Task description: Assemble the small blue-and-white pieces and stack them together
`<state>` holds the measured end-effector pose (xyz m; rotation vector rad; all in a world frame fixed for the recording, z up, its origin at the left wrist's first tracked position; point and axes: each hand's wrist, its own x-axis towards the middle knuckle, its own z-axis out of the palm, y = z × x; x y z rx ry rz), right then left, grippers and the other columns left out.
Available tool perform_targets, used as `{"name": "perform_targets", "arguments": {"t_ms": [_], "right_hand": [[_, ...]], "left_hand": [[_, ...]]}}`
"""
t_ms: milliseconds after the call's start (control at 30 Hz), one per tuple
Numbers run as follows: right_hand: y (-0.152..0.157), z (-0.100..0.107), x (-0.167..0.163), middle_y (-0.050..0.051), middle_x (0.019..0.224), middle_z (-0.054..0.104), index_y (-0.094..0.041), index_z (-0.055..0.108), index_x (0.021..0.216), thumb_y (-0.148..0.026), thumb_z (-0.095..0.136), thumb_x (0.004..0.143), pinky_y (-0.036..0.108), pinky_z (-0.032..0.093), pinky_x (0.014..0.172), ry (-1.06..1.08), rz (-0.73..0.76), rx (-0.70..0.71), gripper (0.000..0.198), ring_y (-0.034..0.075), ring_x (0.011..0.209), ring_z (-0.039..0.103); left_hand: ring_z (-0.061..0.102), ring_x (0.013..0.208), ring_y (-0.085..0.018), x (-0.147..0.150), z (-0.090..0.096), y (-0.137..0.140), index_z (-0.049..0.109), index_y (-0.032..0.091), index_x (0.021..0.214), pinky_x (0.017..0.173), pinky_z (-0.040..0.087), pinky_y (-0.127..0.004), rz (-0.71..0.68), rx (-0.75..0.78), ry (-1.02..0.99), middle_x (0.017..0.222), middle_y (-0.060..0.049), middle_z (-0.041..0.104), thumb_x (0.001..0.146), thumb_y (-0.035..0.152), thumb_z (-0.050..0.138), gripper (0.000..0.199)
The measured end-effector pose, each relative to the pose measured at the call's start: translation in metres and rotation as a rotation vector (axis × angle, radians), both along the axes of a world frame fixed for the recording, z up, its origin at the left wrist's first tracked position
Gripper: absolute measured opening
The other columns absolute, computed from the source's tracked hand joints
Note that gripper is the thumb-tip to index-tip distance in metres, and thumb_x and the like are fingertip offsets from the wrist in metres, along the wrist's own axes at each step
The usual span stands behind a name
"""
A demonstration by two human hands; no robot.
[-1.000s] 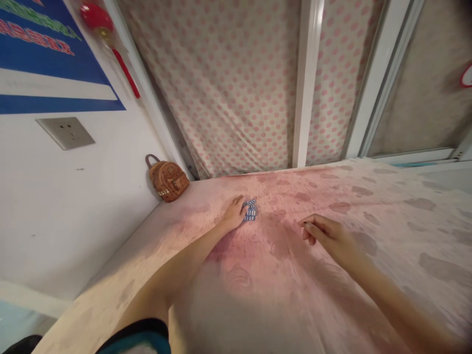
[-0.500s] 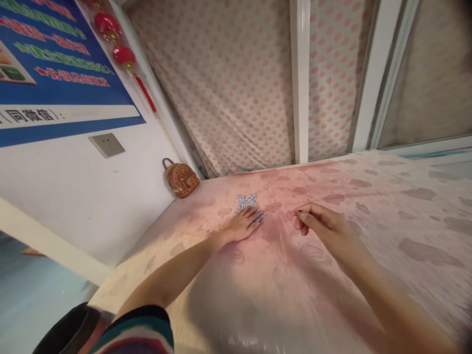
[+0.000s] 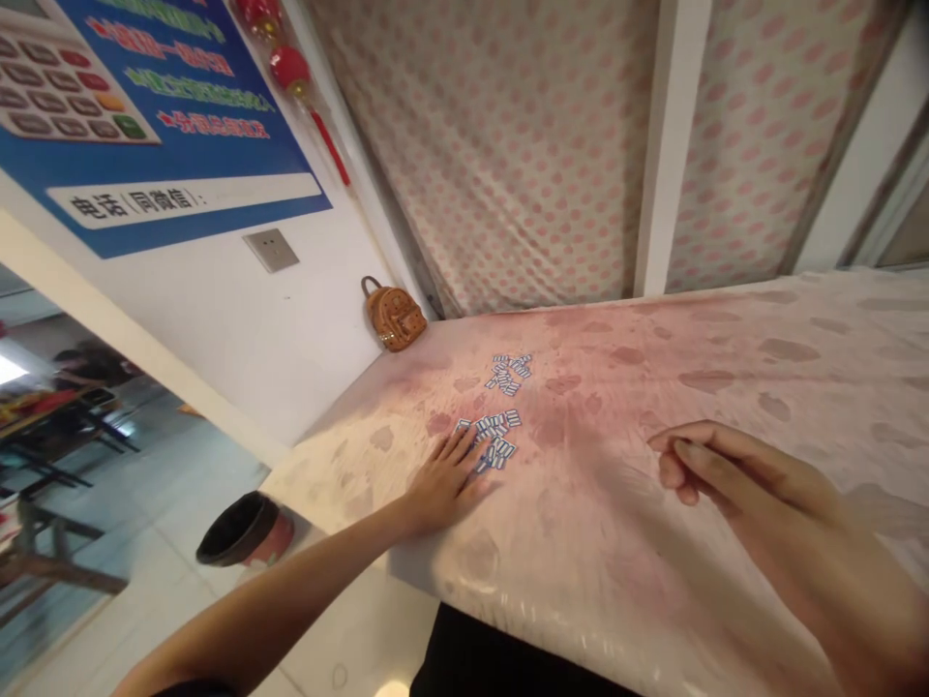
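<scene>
My left hand [image 3: 446, 479] lies flat on the cloth-covered table with its fingers spread. Its fingertips rest on the near cluster of small flat pieces [image 3: 499, 450], white with dark blue stripes and edges. Part of that cluster is hidden under the fingers. A little farther away lies a second, smaller cluster of the same striped pieces [image 3: 506, 384], untouched. My right hand [image 3: 755, 503] hovers over the table on the right, well apart from the pieces. Its fingers are curled in, thumb close to the index finger, and nothing shows between them.
A small brown backpack-shaped bag [image 3: 396, 318] stands in the far left corner of the table [image 3: 573, 542]. A dark-rimmed bin [image 3: 243, 532] is on the floor at the left. Behind the table hangs a dotted curtain [image 3: 508, 155], beside a wall with a blue poster [image 3: 239, 165].
The view has swung and dropped, showing more floor at the left. My left hand has come nearer me, and the striped pieces now lie in two groups. My right hand stays curled.
</scene>
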<state>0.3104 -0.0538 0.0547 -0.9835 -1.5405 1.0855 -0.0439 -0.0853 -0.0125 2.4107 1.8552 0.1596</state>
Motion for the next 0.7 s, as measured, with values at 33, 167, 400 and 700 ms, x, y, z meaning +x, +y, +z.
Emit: {"name": "perform_targets", "arguments": {"t_ms": [33, 167, 400, 700], "right_hand": [[-0.001, 0.002, -0.002, 0.004, 0.074, 0.061, -0.022, 0.063, 0.078, -0.05, 0.056, 0.094, 0.03, 0.045, 0.071, 0.013, 0.0, -0.003, 0.033, 0.02, 0.071, 0.057], [-0.004, 0.002, -0.009, 0.004, 0.074, 0.061, -0.022, 0.065, 0.078, -0.049, 0.062, 0.09, 0.029, 0.044, 0.069, 0.078, -0.002, -0.044, 0.03, 0.02, 0.072, 0.055], [0.0, -0.012, -0.009, 0.006, 0.08, 0.064, -0.021, 0.066, 0.073, -0.05, 0.063, 0.087, 0.028, 0.047, 0.07, 0.027, -0.141, -0.073, 0.032, 0.02, 0.074, 0.057], [0.03, -0.027, -0.004, 0.008, 0.072, 0.065, -0.026, 0.063, 0.057, -0.058, 0.056, 0.075, 0.04, 0.049, 0.077, -0.329, -0.424, -0.055, 0.038, 0.03, 0.083, 0.065]], "left_hand": [[0.009, 0.155, -0.026, -0.002, -0.001, 0.005, 0.022, 0.031, 0.159, 0.127, 0.012, -0.05, 0.036, 0.009, 0.002, 0.166, -0.003, 0.016, 0.1, 0.058, 0.033, 0.066], [0.012, 0.154, -0.03, -0.007, -0.008, 0.031, 0.024, 0.022, 0.158, 0.125, 0.012, -0.054, 0.157, 0.012, 0.014, 0.166, -0.011, 0.016, 0.099, 0.061, 0.029, 0.071], [0.01, 0.154, -0.031, -0.029, -0.009, 0.094, 0.021, 0.031, 0.158, 0.122, 0.015, -0.058, 0.124, 0.011, -0.114, 0.167, -0.008, 0.016, 0.099, 0.063, 0.023, 0.067], [0.016, 0.154, -0.024, -0.013, -0.015, 0.264, 0.03, 0.022, 0.156, 0.125, 0.013, -0.049, -0.068, -0.031, -0.131, 0.165, -0.009, 0.023, 0.102, 0.053, 0.021, 0.063]]}}
